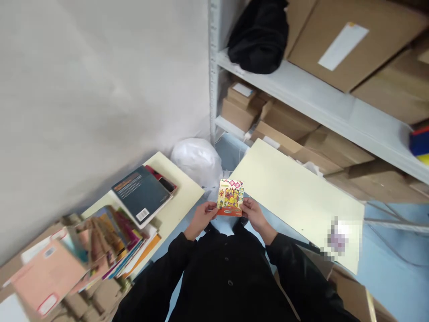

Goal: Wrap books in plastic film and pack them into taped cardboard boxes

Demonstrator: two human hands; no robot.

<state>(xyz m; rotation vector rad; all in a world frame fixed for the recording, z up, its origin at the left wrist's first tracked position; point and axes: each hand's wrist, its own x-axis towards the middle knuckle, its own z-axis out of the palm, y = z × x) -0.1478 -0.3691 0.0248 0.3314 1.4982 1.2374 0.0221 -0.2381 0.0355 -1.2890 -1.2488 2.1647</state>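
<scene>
A small picture book (230, 197) with a yellow and orange cartoon cover faces me, held upright in front of my body. My left hand (203, 218) pinches its lower left edge. On the opposite edge, my right hand (256, 215) grips the lower right side, thumb on the cover. Below the book are my dark shoes and the blue floor, partly covered by it. The fingers behind the book are hidden.
On the left table (182, 188) lie a dark book (142, 194) and piled books and papers (110, 241). A pale table (298, 192) stands at right, a blurred patch on its corner. Behind are a white bag (196, 161) and a shelf (311, 103) with cardboard boxes (358, 40).
</scene>
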